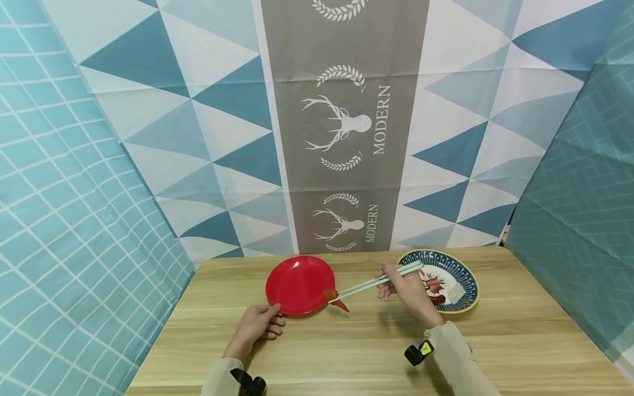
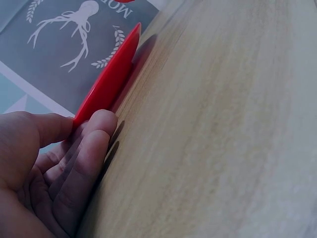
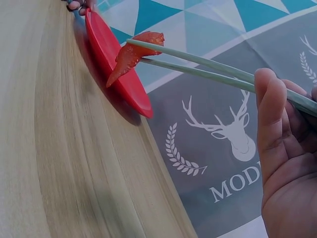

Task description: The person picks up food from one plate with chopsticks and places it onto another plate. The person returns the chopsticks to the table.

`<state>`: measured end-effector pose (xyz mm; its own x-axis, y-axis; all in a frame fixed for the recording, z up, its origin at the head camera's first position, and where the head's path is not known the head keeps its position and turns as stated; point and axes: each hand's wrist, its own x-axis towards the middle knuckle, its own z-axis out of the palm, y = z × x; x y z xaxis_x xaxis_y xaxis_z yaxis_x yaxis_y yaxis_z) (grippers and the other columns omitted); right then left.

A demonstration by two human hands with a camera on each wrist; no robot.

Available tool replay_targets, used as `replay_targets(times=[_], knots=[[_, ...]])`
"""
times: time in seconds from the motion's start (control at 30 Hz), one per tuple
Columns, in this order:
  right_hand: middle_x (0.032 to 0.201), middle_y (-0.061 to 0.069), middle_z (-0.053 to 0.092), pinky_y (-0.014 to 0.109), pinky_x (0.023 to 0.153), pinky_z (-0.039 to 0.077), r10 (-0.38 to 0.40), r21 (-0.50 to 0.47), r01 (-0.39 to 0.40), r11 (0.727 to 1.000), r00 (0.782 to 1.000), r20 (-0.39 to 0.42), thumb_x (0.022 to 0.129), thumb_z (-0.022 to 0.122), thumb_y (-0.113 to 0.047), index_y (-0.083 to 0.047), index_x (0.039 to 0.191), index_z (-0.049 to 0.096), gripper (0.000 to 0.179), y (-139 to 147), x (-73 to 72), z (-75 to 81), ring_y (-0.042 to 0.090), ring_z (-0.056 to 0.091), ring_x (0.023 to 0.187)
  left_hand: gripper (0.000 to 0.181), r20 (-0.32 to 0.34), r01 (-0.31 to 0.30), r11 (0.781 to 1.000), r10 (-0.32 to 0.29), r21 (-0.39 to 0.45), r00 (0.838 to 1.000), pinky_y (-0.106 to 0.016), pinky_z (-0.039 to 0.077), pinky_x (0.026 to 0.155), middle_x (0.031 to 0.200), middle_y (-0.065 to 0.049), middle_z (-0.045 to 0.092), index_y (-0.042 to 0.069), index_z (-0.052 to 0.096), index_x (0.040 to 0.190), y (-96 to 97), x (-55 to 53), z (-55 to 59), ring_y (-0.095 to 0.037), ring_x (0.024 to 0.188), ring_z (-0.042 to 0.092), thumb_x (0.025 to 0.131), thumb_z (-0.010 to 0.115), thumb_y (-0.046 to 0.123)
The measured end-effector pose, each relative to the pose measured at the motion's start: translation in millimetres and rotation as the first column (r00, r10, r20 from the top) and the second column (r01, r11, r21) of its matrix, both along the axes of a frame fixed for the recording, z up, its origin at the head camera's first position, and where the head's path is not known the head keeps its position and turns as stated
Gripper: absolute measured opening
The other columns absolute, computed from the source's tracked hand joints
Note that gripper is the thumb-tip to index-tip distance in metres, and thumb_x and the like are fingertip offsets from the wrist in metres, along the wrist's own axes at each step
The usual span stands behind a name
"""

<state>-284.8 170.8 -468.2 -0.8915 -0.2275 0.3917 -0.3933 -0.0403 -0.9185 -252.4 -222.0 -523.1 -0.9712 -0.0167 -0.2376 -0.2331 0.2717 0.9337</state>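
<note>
My left hand (image 1: 258, 323) pinches the near left rim of a round red plate (image 1: 299, 286), thumb on top and fingers beneath; the left wrist view shows the plate's edge between them. In my right hand (image 1: 403, 283) is a pair of pale green chopsticks (image 3: 208, 67). Their tips grip a glossy orange-red piece of food shaped like a chicken wing (image 3: 133, 53). That piece hangs at the plate's right edge in the head view, its pointed end angled downward. Behind the right hand stands a blue-patterned bowl (image 1: 470, 275) with a yellowish rim, partly covered by the hand.
Inside the bowl lie reddish-brown food pieces (image 1: 435, 285) against a white patterned centre. Wood-grain table (image 1: 337, 357) extends under everything. A patterned cloth wall (image 1: 342, 165) rises behind its far edge, with blue cloth (image 1: 74, 220) on the left side.
</note>
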Motion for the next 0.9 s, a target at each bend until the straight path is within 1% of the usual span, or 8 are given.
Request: replay_targets(times=[0.13, 0.23, 0.43, 0.5, 0.6, 0.67, 0.77, 0.9], knots=[[0.068, 0.002, 0.07, 0.036, 0.049, 0.059, -0.001, -0.003, 0.001, 1.0, 1.0, -0.001, 0.112, 0.046, -0.021, 0.016, 0.098, 0.066, 0.045, -1.3, 1.0, -0.3, 0.013, 0.069, 0.055, 0.045, 0.003, 0.005, 1.0, -0.005, -0.002, 1.0, -0.029, 0.061, 0.059, 0.081, -0.006, 0.073, -0.004, 0.071, 0.103, 0.8, 0.6, 0.5, -0.014, 0.064, 0.071, 0.105, 0.059, 0.039], [0.068, 0.002, 0.07, 0.036, 0.049, 0.059, 0.002, -0.016, -0.002, 1.0, 1.0, -0.003, 0.112, 0.046, -0.021, 0.019, 0.099, 0.065, 0.046, -2.3, 0.9, -0.6, 0.013, 0.069, 0.055, 0.045, 0.002, 0.007, 1.0, -0.007, -0.004, 1.0, -0.029, 0.061, 0.059, 0.081, -0.006, 0.073, -0.004, 0.071, 0.103, 1.6, 0.9, 1.7, -0.014, 0.064, 0.071, 0.105, 0.059, 0.039], [0.071, 0.025, 0.067, 0.035, 0.049, 0.059, 0.016, -0.038, -0.016, 0.999, 1.0, -0.008, 0.112, 0.045, -0.02, 0.02, 0.1, 0.065, 0.046, -3.4, -1.7, -3.5, 0.013, 0.069, 0.057, 0.044, -0.001, 0.005, 1.0, -0.005, 0.0, 1.0, -0.028, 0.061, 0.059, 0.08, -0.005, 0.073, -0.003, 0.071, 0.103, 2.1, -0.5, 2.9, -0.014, 0.064, 0.071, 0.105, 0.06, 0.039], [0.072, 0.029, 0.066, 0.035, 0.049, 0.059, 0.019, -0.041, -0.019, 0.999, 1.0, -0.005, 0.112, 0.046, -0.02, 0.021, 0.1, 0.065, 0.046, -4.4, -1.8, -3.9, 0.013, 0.07, 0.057, 0.044, -0.002, 0.004, 1.0, -0.004, -0.002, 1.0, -0.029, 0.061, 0.059, 0.08, -0.005, 0.073, -0.004, 0.071, 0.103, 1.3, -0.8, 1.8, -0.014, 0.064, 0.071, 0.105, 0.06, 0.039], [0.071, 0.023, 0.068, 0.034, 0.049, 0.059, 0.026, -0.038, -0.026, 0.999, 1.0, 0.002, 0.112, 0.045, -0.02, 0.024, 0.101, 0.062, 0.049, -6.4, -1.9, -3.5, 0.012, 0.069, 0.056, 0.044, -0.002, 0.001, 1.0, -0.001, -0.009, 1.0, -0.029, 0.06, 0.059, 0.08, -0.005, 0.073, -0.004, 0.071, 0.103, 0.1, -1.1, -0.3, -0.014, 0.064, 0.071, 0.105, 0.059, 0.038], [0.07, 0.016, 0.069, 0.035, 0.049, 0.059, 0.03, -0.037, -0.03, 0.999, 1.0, 0.009, 0.112, 0.045, -0.021, 0.026, 0.101, 0.06, 0.05, -7.4, -2.5, -3.2, 0.012, 0.069, 0.056, 0.044, -0.003, -0.002, 1.0, 0.002, -0.012, 1.0, -0.029, 0.06, 0.059, 0.08, -0.005, 0.073, -0.004, 0.071, 0.103, -0.3, -1.4, -1.4, -0.014, 0.064, 0.071, 0.106, 0.059, 0.038], [0.069, 0.006, 0.07, 0.034, 0.05, 0.059, 0.035, -0.025, -0.035, 0.999, 0.999, 0.009, 0.112, 0.044, -0.021, 0.025, 0.101, 0.061, 0.05, -8.4, -3.7, -2.7, 0.012, 0.069, 0.056, 0.044, -0.004, -0.002, 1.0, 0.002, -0.014, 1.0, -0.029, 0.061, 0.059, 0.08, -0.005, 0.073, -0.004, 0.071, 0.103, -0.1, -1.8, -1.7, -0.014, 0.064, 0.071, 0.105, 0.059, 0.039], [0.069, 0.001, 0.071, 0.035, 0.05, 0.059, 0.044, -0.021, -0.044, 0.999, 0.999, -0.003, 0.112, 0.044, -0.019, 0.023, 0.1, 0.063, 0.048, -9.7, -4.7, -1.7, 0.011, 0.069, 0.056, 0.045, -0.001, 0.0, 1.0, 0.0, -0.013, 1.0, -0.029, 0.061, 0.059, 0.08, -0.005, 0.073, -0.003, 0.071, 0.104, 0.6, -1.3, -0.4, -0.014, 0.064, 0.071, 0.105, 0.059, 0.04]])
